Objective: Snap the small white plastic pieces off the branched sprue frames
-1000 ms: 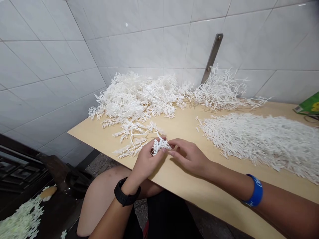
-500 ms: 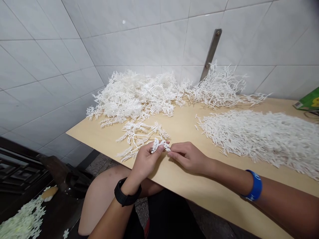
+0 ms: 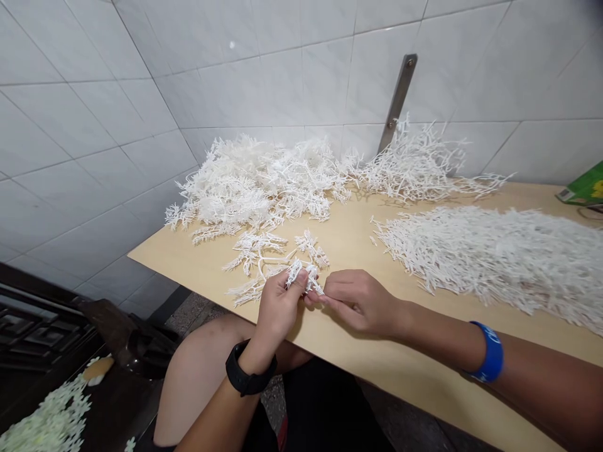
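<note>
Near the table's front edge, my left hand (image 3: 281,302) is closed on a white branched plastic piece (image 3: 294,271), whose frilly tips stick out above the thumb. My right hand (image 3: 360,301) pinches at the right end of that piece, its fingertips close to those of my left hand; whatever lies between them is too small to tell. Just behind my left hand, a white branching sprig (image 3: 257,251) rests on the table. Farther right lies a wide pile of short white plastic bits (image 3: 494,257).
A large heap of white sprigs (image 3: 249,182) lies along the wall, with barer white stems (image 3: 414,166) beside a metal bracket (image 3: 399,100). A green package (image 3: 584,187) is at the far right. Pale flower-shaped pieces (image 3: 51,417) lie low at left.
The held piece has turned a little in my left hand, and my right hand has shifted slightly. Part of the sprig on the table has moved slightly. The view has tilted a little.
</note>
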